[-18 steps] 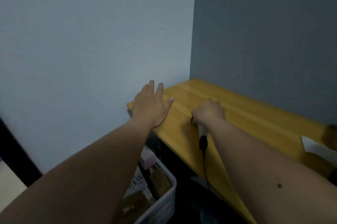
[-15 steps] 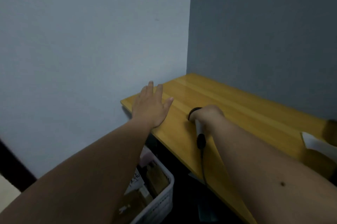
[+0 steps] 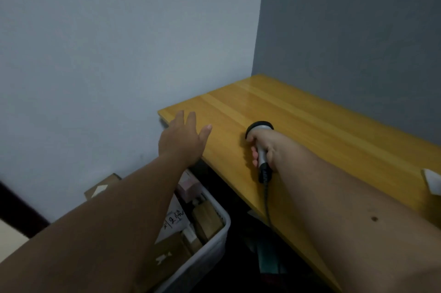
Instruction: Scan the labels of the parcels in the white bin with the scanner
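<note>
Both hands differ: right hand (image 3: 263, 147) now lifts the gripped scanner (image 3: 260, 149) clear of the table (image 3: 310, 125); left hand (image 3: 182, 141), at 9 o'clock, remains open. Scanning may start.

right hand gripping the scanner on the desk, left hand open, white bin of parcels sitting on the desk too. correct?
Not quite. The head view shows the white bin of parcels on the floor beside the desk, below its edge, not on it. The rest holds: right hand gripping the scanner on the desk, left hand open.
</note>
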